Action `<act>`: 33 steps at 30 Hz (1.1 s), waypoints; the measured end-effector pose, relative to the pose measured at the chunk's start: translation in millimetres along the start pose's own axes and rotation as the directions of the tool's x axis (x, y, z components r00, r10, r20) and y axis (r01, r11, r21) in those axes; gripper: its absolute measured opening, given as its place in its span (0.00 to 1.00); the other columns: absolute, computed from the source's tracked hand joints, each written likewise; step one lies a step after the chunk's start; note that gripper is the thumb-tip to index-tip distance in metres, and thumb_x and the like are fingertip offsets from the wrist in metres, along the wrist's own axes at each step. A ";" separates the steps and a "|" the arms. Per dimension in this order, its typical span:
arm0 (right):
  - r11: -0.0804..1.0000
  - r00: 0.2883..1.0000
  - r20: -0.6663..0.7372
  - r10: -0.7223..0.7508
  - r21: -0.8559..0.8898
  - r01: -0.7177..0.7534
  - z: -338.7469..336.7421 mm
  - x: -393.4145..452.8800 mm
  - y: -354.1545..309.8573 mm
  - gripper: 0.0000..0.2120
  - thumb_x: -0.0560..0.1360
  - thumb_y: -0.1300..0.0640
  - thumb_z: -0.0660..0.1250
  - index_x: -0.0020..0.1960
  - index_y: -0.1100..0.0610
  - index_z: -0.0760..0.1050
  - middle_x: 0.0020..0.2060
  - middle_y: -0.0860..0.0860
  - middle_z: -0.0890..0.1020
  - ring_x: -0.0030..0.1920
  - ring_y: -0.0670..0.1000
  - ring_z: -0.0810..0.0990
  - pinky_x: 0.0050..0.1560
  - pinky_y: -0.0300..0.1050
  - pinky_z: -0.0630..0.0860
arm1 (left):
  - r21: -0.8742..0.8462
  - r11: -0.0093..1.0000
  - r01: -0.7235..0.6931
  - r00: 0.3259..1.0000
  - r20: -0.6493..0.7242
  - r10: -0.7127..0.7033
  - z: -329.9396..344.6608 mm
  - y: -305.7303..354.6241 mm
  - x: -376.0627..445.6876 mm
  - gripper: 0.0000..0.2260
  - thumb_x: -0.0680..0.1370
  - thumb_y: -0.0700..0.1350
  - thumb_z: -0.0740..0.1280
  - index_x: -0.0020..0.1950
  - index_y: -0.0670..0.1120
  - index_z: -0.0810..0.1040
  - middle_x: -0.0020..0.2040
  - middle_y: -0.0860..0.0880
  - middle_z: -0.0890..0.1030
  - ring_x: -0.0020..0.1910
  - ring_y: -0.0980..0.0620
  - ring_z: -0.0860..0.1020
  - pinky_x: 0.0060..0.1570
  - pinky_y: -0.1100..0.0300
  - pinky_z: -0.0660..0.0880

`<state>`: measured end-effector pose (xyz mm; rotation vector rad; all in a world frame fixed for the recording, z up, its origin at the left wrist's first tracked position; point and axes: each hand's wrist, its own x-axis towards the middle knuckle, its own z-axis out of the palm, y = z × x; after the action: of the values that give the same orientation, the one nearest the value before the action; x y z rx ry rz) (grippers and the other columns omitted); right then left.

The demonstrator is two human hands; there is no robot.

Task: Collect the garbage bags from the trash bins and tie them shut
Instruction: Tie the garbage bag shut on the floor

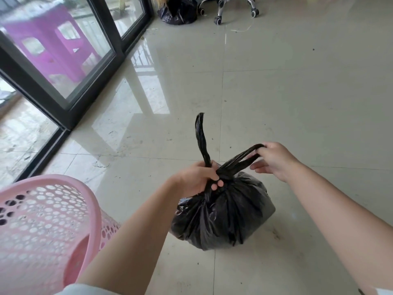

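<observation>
A full black garbage bag (223, 216) rests on the tiled floor in front of me, its top gathered into a neck. My left hand (200, 179) grips that neck, and one twisted handle strip sticks up above my fist. My right hand (274, 160) pinches the other handle loop and holds it stretched out to the right. A pink perforated trash bin (51, 226) lies tilted at the lower left with no bag inside it.
A second black garbage bag (178, 10) sits at the far wall beside the wheeled base of an office chair (229, 7). Dark-framed glass sliding doors (63, 86) run along the left, with a purple plastic stool (49, 43) outside.
</observation>
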<state>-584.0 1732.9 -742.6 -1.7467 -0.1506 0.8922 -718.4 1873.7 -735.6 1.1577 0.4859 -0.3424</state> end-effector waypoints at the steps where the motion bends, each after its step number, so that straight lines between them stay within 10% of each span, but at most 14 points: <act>1: 0.994 0.999 -0.019 -0.027 0.105 0.029 3.3 -0.2 -5.3 0.13 0.79 0.63 0.52 0.40 0.56 0.70 0.32 0.52 0.79 0.16 0.43 0.75 0.18 0.29 0.69 | 0.036 0.999 -0.018 0.999 -0.043 0.020 0.2 -0.2 3.5 0.11 0.75 0.33 0.60 0.34 0.43 0.66 0.25 0.47 0.74 0.18 0.57 0.72 0.20 0.69 0.69; 6: 0.810 0.999 0.028 -0.018 0.586 -0.002 8.9 -4.8 -25.7 0.17 0.80 0.53 0.48 0.37 0.55 0.69 0.15 0.48 0.75 0.13 0.44 0.67 0.17 0.26 0.61 | 0.042 0.997 0.064 0.991 -0.120 -0.058 -6.2 -0.4 8.5 0.21 0.82 0.49 0.51 0.33 0.42 0.71 0.19 0.49 0.75 0.17 0.57 0.70 0.20 0.69 0.69; 15: 0.755 0.915 0.312 -0.254 0.656 -0.014 8.4 -23.0 -26.5 0.17 0.77 0.54 0.52 0.35 0.56 0.74 0.16 0.49 0.71 0.16 0.45 0.68 0.20 0.29 0.64 | -0.197 0.978 0.068 0.995 0.088 -0.052 -13.1 1.8 1.6 0.16 0.82 0.44 0.45 0.48 0.41 0.71 0.37 0.47 0.86 0.31 0.56 0.83 0.26 0.70 0.71; 20: 0.873 0.754 0.655 -0.054 0.398 -0.283 1.8 -35.4 9.5 0.11 0.56 0.55 0.74 0.33 0.59 0.76 0.18 0.53 0.76 0.18 0.49 0.72 0.18 0.34 0.69 | -0.232 0.973 -0.018 0.999 0.041 0.028 -25.4 2.2 -2.8 0.19 0.81 0.37 0.49 0.38 0.39 0.76 0.33 0.47 0.82 0.26 0.57 0.76 0.28 0.70 0.73; 26: 0.976 0.670 0.709 0.219 -0.161 -0.149 -8.0 -24.9 23.2 0.10 0.69 0.68 0.58 0.43 0.56 0.74 0.41 0.49 0.84 0.44 0.48 0.82 0.45 0.43 0.79 | -0.109 0.990 -0.089 0.987 -0.142 0.073 -27.3 -5.9 4.9 0.18 0.75 0.26 0.57 0.30 0.42 0.74 0.25 0.51 0.80 0.19 0.59 0.70 0.24 0.70 0.71; 33: 0.910 0.902 0.402 -0.159 -0.294 0.292 -1.5 -19.9 -2.2 0.18 0.71 0.73 0.57 0.49 0.51 0.72 0.48 0.46 0.77 0.54 0.48 0.73 0.50 0.37 0.71 | -0.065 0.993 -0.094 0.994 -0.063 0.089 -19.7 -16.3 6.8 0.23 0.72 0.19 0.52 0.26 0.43 0.68 0.23 0.50 0.77 0.20 0.56 0.75 0.27 0.66 0.73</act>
<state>-596.4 1722.3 -730.9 -1.8136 -0.7937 1.0579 -724.5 1886.0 -758.3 1.1225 0.4918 -0.2107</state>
